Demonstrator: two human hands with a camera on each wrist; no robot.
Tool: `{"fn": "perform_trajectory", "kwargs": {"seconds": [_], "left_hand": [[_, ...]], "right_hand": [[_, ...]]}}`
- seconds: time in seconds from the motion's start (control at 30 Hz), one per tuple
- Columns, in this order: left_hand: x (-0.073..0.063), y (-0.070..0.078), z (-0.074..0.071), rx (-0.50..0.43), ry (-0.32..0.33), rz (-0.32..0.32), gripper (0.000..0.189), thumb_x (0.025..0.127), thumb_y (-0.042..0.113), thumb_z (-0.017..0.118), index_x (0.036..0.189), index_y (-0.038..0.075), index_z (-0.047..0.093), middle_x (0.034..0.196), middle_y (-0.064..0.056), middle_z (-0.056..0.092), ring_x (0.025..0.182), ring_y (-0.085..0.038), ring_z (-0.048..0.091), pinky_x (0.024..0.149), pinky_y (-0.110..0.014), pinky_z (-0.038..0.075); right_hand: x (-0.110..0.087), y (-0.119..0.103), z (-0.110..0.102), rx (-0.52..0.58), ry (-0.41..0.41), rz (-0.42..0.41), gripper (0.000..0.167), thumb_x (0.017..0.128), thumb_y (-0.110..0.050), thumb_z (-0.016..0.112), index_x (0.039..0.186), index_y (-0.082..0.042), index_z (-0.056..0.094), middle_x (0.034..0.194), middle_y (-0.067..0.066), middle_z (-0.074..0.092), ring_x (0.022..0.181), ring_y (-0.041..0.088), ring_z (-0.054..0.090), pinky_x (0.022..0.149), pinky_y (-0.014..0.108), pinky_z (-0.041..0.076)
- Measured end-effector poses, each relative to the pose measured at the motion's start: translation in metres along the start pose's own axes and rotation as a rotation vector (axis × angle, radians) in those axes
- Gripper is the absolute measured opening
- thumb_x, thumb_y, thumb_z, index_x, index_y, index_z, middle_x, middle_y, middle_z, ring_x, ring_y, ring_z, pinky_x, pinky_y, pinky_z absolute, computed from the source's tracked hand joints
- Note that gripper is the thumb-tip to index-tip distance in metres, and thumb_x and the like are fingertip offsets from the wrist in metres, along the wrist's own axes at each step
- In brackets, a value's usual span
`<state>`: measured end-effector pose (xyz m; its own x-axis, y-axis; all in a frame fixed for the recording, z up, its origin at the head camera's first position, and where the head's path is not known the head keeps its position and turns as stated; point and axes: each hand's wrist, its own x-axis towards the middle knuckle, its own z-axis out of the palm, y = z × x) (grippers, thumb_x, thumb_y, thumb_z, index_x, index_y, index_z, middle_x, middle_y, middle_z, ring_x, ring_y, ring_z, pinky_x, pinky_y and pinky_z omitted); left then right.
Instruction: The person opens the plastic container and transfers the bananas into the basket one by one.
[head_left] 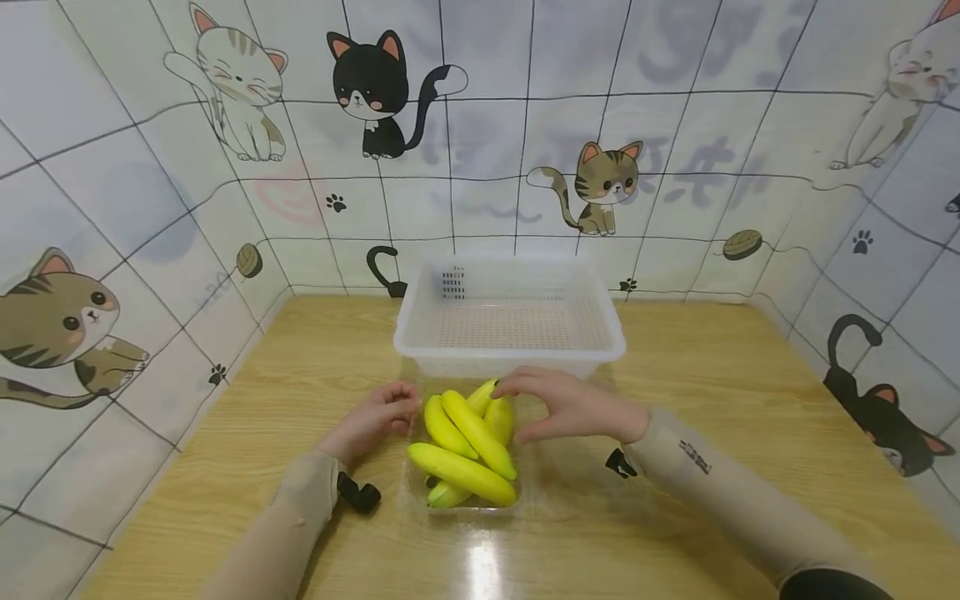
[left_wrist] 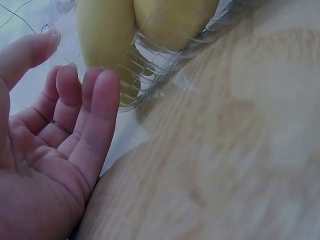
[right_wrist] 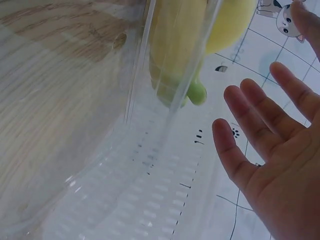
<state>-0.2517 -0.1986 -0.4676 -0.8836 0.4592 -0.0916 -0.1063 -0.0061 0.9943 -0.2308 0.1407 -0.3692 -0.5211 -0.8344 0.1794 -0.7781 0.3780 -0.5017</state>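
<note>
Several yellow bananas [head_left: 468, 425] lie piled in a clear plastic box [head_left: 472, 511] on the table, one of them greenish at its end. At the box's left rim is my left hand [head_left: 386, 414], its fingers loosely bent and the thumb apart from them. In the left wrist view its fingertips [left_wrist: 105, 92] are right at the clear wall, beside the bananas [left_wrist: 107, 37]. My right hand [head_left: 566, 406] reaches over the box's right rim, fingers spread around nothing, the fingertips close to the far bananas. The right wrist view shows this hand [right_wrist: 280, 135] with its palm facing the box.
Right behind the box stands a white perforated plastic basket [head_left: 510, 354], with nothing seen inside. The wooden table [head_left: 675, 350] meets tiled walls [head_left: 487, 133] with cat pictures at the back and sides. A small black clip [head_left: 358, 493] is at the left wrist.
</note>
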Motion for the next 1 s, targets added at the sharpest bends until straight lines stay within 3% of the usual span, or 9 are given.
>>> {"fn": "perform_trajectory", "kwargs": {"seconds": [0.17, 0.3, 0.47, 0.73, 1.0], "left_hand": [[0.002, -0.001, 0.002, -0.006, 0.005, -0.003, 0.009, 0.098, 0.014, 0.057, 0.099, 0.007, 0.054, 0.090, -0.005, 0.056, 0.079, -0.016, 0.056, 0.071, -0.030, 0.051], [0.000, -0.001, 0.003, -0.011, 0.004, -0.001, 0.008, 0.098, 0.014, 0.057, 0.100, 0.007, 0.053, 0.091, -0.005, 0.055, 0.079, -0.015, 0.056, 0.071, -0.029, 0.051], [-0.002, -0.001, 0.002, 0.001, 0.002, 0.001, 0.008, 0.098, 0.014, 0.056, 0.099, 0.007, 0.053, 0.091, -0.005, 0.055, 0.080, -0.015, 0.055, 0.071, -0.029, 0.051], [0.000, -0.004, 0.002, -0.007, 0.002, -0.003, 0.008, 0.098, 0.014, 0.056, 0.100, 0.007, 0.053, 0.092, -0.004, 0.055, 0.080, -0.014, 0.055, 0.072, -0.029, 0.051], [0.001, -0.004, -0.001, -0.017, 0.012, 0.000, 0.006, 0.099, 0.013, 0.056, 0.101, 0.007, 0.053, 0.093, -0.003, 0.056, 0.081, -0.013, 0.056, 0.072, -0.027, 0.051]], "right_hand": [[0.008, 0.003, 0.007, -0.055, -0.042, -0.069, 0.058, 0.083, -0.034, 0.077, 0.133, -0.016, 0.054, 0.138, 0.004, 0.050, 0.125, 0.020, 0.047, 0.102, 0.041, 0.040], [0.015, 0.004, 0.011, -0.113, -0.055, -0.160, 0.052, 0.083, -0.015, 0.071, 0.133, -0.017, 0.055, 0.141, 0.007, 0.048, 0.127, 0.022, 0.046, 0.103, 0.041, 0.040], [0.023, 0.010, 0.019, -0.188, -0.051, -0.264, 0.056, 0.082, 0.002, 0.066, 0.133, -0.020, 0.056, 0.143, 0.009, 0.047, 0.128, 0.023, 0.047, 0.102, 0.037, 0.041], [0.027, 0.016, 0.028, -0.298, -0.064, -0.358, 0.060, 0.080, 0.000, 0.071, 0.133, -0.021, 0.058, 0.144, 0.009, 0.047, 0.124, 0.024, 0.051, 0.099, 0.036, 0.044], [0.033, 0.018, 0.033, -0.415, -0.040, -0.417, 0.062, 0.079, -0.004, 0.072, 0.134, -0.027, 0.057, 0.146, 0.006, 0.045, 0.130, 0.018, 0.046, 0.095, 0.037, 0.045]]}}
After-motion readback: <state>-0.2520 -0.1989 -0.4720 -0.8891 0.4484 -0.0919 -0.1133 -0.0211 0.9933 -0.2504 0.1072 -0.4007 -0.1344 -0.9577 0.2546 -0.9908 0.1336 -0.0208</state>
